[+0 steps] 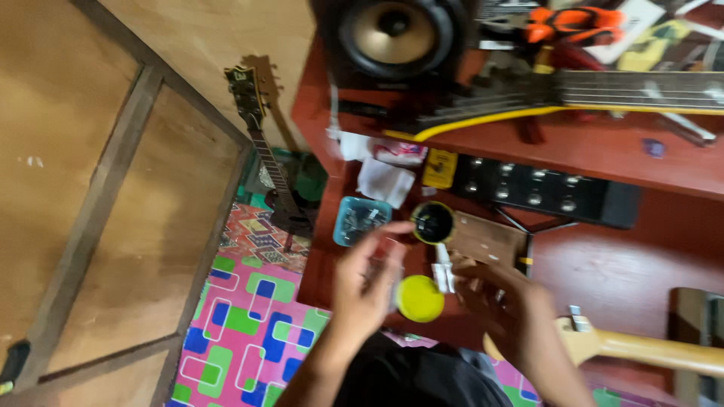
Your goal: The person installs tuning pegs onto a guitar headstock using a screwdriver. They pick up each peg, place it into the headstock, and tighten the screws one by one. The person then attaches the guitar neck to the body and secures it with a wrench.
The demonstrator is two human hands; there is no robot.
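Pinching with your left hand a round yellow plastic lid, light, likely slippery, best held rim-wise; right hand blurred, grip unclear.

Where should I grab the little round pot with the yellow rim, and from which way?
Probably around its outer wall, coming down from above. The round pot stands upright and open-topped on the red desk, so pinching its rim risks dipping fingers into the dark inside. The left hand, beside the yellow lid, is closest.
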